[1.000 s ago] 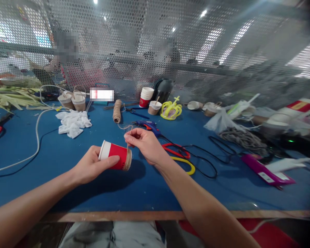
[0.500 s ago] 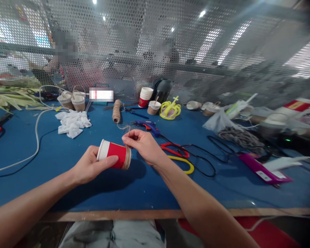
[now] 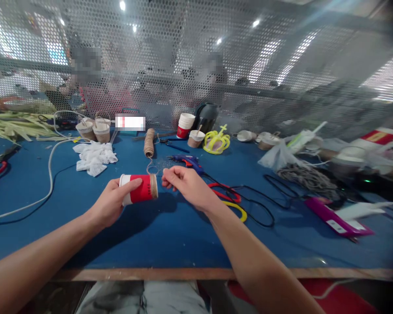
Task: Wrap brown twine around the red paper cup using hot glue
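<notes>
My left hand (image 3: 109, 203) is wrapped around a red and white paper cup (image 3: 140, 189), tipped on its side above the table with its mouth to the left. Jute twine (image 3: 153, 186) is wound around the base end, at the right. A thin strand runs from there to the twine spool (image 3: 149, 143) lying behind. Just right of the cup's base, apart from it, my right hand (image 3: 183, 183) has its fingers curled together. Whether they pinch anything is hidden. A blue hot glue gun (image 3: 188, 161) lies behind that hand.
Scissors with red and yellow handles (image 3: 236, 209) and black cable lie at right, beside a purple power strip (image 3: 337, 218). A white cloth (image 3: 94, 157) lies left. Twine-wrapped cups (image 3: 101, 132), stacked paper cups (image 3: 185, 124) and a yellow crown-shaped piece (image 3: 216, 141) line the back, before a perforated metal screen.
The cup has turned more level and shifted slightly left in my left hand. My right hand has moved off the cup's base, where it was pinching the twine, slightly to the right.
</notes>
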Demonstrator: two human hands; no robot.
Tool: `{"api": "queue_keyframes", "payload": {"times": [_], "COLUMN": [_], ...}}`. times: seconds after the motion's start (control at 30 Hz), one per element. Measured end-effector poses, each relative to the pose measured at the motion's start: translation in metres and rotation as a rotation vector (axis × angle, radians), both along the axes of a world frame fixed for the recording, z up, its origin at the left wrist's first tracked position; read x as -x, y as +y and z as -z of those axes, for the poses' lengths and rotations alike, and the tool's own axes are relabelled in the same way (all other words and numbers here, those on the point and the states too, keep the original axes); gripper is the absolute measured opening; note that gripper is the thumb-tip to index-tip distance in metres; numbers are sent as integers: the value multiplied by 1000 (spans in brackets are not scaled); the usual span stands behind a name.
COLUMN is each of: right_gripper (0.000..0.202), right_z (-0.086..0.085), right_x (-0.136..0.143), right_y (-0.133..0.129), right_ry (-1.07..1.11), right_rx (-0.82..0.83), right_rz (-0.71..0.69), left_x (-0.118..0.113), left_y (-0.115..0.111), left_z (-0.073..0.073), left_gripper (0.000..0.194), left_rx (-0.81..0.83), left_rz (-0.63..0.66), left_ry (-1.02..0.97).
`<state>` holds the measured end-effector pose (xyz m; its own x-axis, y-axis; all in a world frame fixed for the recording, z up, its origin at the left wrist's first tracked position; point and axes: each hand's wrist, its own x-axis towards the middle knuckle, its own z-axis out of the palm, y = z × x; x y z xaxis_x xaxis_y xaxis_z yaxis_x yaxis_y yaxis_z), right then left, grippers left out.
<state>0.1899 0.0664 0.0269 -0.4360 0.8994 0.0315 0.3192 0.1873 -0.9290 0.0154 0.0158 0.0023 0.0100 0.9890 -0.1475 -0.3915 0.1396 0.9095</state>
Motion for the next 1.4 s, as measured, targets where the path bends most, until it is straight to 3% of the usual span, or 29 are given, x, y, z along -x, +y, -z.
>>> {"api": "queue_keyframes", "payload": {"times": [0.1,0.33,0.47,0.57,0.63,0.77,0.87,1.0,1.2,1.4], "right_gripper": [25,13,12,8,6,12,17,22,35,23], "right_z": [-4,-5,-12,-15,-16,-22,-27,-22,-12,-4], "right_x": [-2,-3,-7,-7,-8,-14,-16,-8,4,3], "right_y": [-7,-9,-12,-15,-15,-12,-9,-5,0,-3], "right_ry": [-10,48,42,-49,-133,-224,-194,-174,-237,5], "right_rx": [62,176,61,-65,-118,-89,-226,-376,-121,6], "right_rz": [-197,-210,-265,-347,-370,-280,-105,-152,-177,-283], "left_x": [0,0,4,6,7,5,2,-3,-7,-13], "left_y": [-1,-6,-2,2,3,3,2,2,4,8], "left_z": [0,0,-8,-15,-17,-14,-12,-11,-4,-2], "left_gripper": [24,21,29,26,22,25,27,24,28,33], "left_rx": [-28,-128,34,203,222,113,45,12,44,101], "left_rz": [5,58,199,210,187,141,145,197,280,324], "left_ry": [9,144,-15,-140,-128,-3,70,107,214,224]}}
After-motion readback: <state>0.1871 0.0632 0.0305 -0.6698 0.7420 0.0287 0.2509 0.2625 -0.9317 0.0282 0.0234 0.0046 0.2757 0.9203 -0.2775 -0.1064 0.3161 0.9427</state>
